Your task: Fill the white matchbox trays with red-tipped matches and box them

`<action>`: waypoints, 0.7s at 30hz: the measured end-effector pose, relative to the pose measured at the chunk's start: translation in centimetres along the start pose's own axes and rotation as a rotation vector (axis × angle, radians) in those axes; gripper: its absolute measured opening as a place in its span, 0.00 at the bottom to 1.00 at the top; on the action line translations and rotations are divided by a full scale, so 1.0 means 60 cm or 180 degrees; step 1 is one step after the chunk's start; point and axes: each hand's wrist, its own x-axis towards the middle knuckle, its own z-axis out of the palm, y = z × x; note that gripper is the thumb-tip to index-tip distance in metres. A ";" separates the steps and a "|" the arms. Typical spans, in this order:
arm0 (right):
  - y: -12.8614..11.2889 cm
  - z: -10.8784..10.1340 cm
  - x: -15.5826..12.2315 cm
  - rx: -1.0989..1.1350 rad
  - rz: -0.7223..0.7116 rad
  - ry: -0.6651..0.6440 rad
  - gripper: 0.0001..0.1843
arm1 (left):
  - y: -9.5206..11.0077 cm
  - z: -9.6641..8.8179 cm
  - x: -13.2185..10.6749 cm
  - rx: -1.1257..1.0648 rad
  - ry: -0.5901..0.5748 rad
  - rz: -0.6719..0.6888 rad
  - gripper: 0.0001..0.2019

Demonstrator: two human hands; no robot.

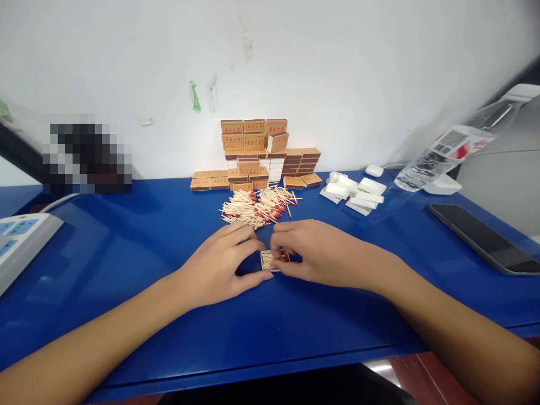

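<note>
A small white matchbox tray (262, 261) with matches (267, 260) inside lies on the blue table between my hands. My left hand (225, 256) steadies its left end, thumb at the near side and index finger at the far side. Over the tray, the thumb and curled fingers of my right hand (307, 250) close on the matches and hide part of them. Red match heads show at the tray's right end. Just beyond my hands lies a loose heap of red-tipped matches (257, 208).
Matchboxes (253, 140) are stacked against the wall behind the heap. Empty white trays (354, 191) lie right of it. Farther right are a tilted water bottle (451, 143) and a phone (485, 236). A power strip (25, 242) sits at the left on the blue table (270, 332).
</note>
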 end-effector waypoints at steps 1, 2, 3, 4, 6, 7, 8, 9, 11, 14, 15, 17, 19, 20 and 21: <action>0.000 0.000 0.000 0.0002 0.0011 0.0004 0.05 | 0.000 0.000 0.000 0.0000 -0.0001 0.0006 0.14; 0.000 0.000 0.000 0.0004 0.0012 0.0013 0.05 | 0.000 0.000 0.000 0.0000 0.0000 0.0013 0.14; 0.001 0.001 0.000 0.0005 0.0008 0.0031 0.06 | 0.000 -0.001 -0.001 0.0003 0.0004 0.0016 0.14; 0.001 0.001 0.000 0.0001 0.0008 0.0051 0.06 | 0.001 -0.001 -0.001 0.0009 0.0008 0.0017 0.14; 0.001 0.002 -0.001 -0.0017 0.0019 0.0097 0.06 | 0.001 -0.001 -0.001 0.0018 0.0020 0.0020 0.14; 0.001 0.003 -0.002 -0.0029 0.0021 0.0113 0.06 | 0.001 -0.001 -0.001 0.0018 0.0019 0.0017 0.15; 0.001 0.003 -0.002 -0.0036 0.0013 0.0124 0.05 | 0.001 -0.001 -0.001 0.0016 0.0014 0.0013 0.15; 0.001 0.003 -0.003 -0.0041 0.0002 0.0132 0.05 | 0.001 -0.001 -0.001 0.0012 0.0004 0.0008 0.15; 0.000 0.002 -0.003 -0.0031 -0.0035 0.0118 0.05 | 0.001 -0.001 0.000 0.0015 -0.0019 -0.0012 0.16; -0.001 0.002 -0.002 0.0003 -0.0037 0.0070 0.05 | 0.001 -0.001 0.000 0.0028 -0.0021 -0.0009 0.15; -0.001 0.002 -0.001 0.0012 -0.0018 0.0059 0.05 | 0.001 -0.001 0.000 0.0031 -0.0008 0.0001 0.15; -0.001 0.003 -0.001 0.0019 0.0023 0.0060 0.04 | 0.001 -0.001 -0.001 0.0042 0.0017 0.0021 0.15; 0.000 0.004 -0.002 -0.0001 0.0052 0.0070 0.04 | 0.001 0.000 -0.001 0.0046 0.0025 0.0024 0.15; 0.000 0.004 -0.003 -0.0013 0.0058 0.0072 0.04 | 0.001 0.000 -0.001 0.0045 0.0018 0.0019 0.14; 0.000 0.004 -0.003 -0.0024 0.0061 0.0071 0.04 | 0.001 0.000 -0.002 0.0043 0.0011 0.0013 0.14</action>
